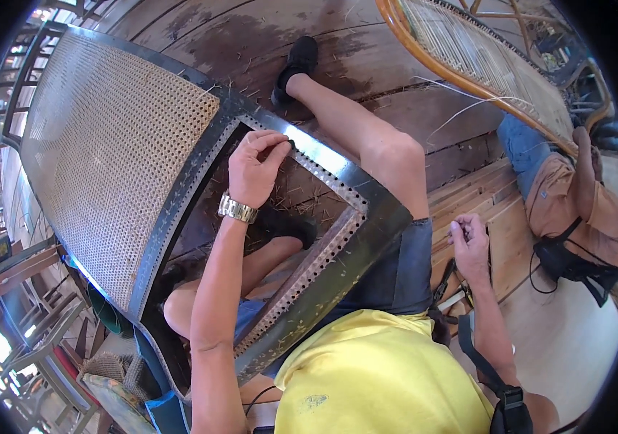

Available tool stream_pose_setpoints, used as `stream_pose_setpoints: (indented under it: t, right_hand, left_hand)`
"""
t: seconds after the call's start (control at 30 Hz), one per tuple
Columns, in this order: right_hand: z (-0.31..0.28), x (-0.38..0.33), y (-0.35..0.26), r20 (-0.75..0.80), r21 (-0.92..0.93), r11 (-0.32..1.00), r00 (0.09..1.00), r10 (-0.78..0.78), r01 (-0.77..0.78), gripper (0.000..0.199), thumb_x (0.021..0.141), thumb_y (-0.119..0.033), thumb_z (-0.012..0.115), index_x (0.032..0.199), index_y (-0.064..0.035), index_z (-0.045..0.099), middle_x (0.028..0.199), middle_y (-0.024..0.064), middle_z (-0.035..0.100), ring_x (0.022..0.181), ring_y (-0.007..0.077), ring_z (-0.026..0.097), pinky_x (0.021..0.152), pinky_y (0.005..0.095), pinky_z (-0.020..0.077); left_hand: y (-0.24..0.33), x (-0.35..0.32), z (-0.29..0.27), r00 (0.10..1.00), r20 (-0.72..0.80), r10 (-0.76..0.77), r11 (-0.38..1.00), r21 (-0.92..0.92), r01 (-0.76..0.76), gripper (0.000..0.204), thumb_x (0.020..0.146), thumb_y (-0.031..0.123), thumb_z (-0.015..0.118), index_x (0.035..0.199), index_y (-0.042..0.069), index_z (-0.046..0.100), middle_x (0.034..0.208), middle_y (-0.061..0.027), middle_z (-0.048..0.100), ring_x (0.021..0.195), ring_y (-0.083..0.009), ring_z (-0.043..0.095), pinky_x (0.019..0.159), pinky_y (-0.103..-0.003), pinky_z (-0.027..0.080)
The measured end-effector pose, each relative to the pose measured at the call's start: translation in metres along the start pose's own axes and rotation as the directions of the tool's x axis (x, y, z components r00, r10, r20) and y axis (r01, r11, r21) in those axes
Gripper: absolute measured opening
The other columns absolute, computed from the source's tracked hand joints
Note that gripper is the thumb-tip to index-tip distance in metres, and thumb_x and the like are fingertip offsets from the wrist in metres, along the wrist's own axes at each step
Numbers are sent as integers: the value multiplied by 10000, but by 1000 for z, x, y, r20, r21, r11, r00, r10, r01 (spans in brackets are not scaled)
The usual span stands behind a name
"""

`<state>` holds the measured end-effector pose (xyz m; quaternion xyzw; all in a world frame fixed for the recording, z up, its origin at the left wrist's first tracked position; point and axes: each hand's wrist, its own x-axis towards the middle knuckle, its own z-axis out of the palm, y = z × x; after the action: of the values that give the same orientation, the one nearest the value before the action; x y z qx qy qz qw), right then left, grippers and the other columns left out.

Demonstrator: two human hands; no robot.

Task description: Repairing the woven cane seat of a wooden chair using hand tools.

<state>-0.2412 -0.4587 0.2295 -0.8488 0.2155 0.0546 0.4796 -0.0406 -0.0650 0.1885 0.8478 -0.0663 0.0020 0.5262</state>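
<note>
A dark chair frame [388, 210] lies across my lap, its open seat section edged with a row of small drilled holes. Woven cane mesh [117, 123] fills the larger panel at the left. My left hand [257, 165], with a metal watch [237, 208] on the wrist, reaches over the opening. Its thumb and forefinger pinch together at the far rail, by the holes; a small dark bit shows at the fingertips, too small to name. Out to the right, apart from the frame, my right hand [470, 242] is closed with fingers curled; what they hold, if anything, cannot be made out.
Another person [562, 188] sits at the right beside a second frame [453, 69] strung with pale strands, some hanging loose. Wooden planks [479, 202] lie right of my leg. Scraps litter the plank floor [222, 43]. Several chair frames [41, 325] are stacked at the left.
</note>
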Motion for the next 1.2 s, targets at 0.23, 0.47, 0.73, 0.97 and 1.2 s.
stream_pose_setpoints:
  t: [0.23, 0.47, 0.73, 0.97, 1.2]
  right_hand:
    - [2, 9, -4, 18, 10, 999, 999, -32, 32, 78, 1020, -72, 579, 1071, -25, 543, 855, 20, 612, 757, 83, 589, 665, 236, 495]
    - [-1, 8, -7, -16, 32, 999, 1000, -14, 15, 75, 1019, -68, 578, 1070, -28, 541, 862, 30, 617, 769, 86, 599, 691, 246, 516]
    - [14, 26, -31, -45, 15, 995, 994, -98, 99, 86, 1023, -72, 581, 1077, -23, 537, 876, 30, 614, 776, 85, 597, 706, 242, 516]
    - [28, 37, -69, 10, 45, 982, 983, -182, 181, 84, 1022, -69, 588, 1088, -35, 548, 925, 25, 619, 821, 83, 602, 764, 241, 511]
    - [40, 44, -74, 58, 60, 976, 976, -211, 207, 88, 1015, -69, 601, 1077, -25, 556, 902, 35, 633, 842, 89, 626, 759, 246, 524]
  left_hand:
    - [-1, 12, -1, 977, 10, 213, 916, 347, -203, 120, 900, 130, 690, 959, 28, 709, 924, -153, 654, 827, -350, 643, 741, -407, 526]
    - [80, -21, -20, 612, 782, 120, 880, -369, 300, 202, 1020, 222, 596, 964, 37, 653, 879, -50, 678, 799, -147, 648, 709, -319, 518]
    - [-18, -21, -6, 905, -136, -403, 913, -131, 387, 200, 1008, 212, 636, 1065, 34, 707, 931, -19, 684, 787, -87, 617, 679, -270, 506]
    - [-8, 2, -3, 974, -83, 210, 967, 168, -194, 117, 886, 104, 719, 986, 47, 738, 933, -116, 671, 817, -285, 658, 735, -358, 530]
    - [15, 10, -3, 970, 154, 188, 865, 442, -237, 100, 919, 117, 650, 956, 29, 679, 902, -158, 633, 851, -344, 630, 761, -426, 512]
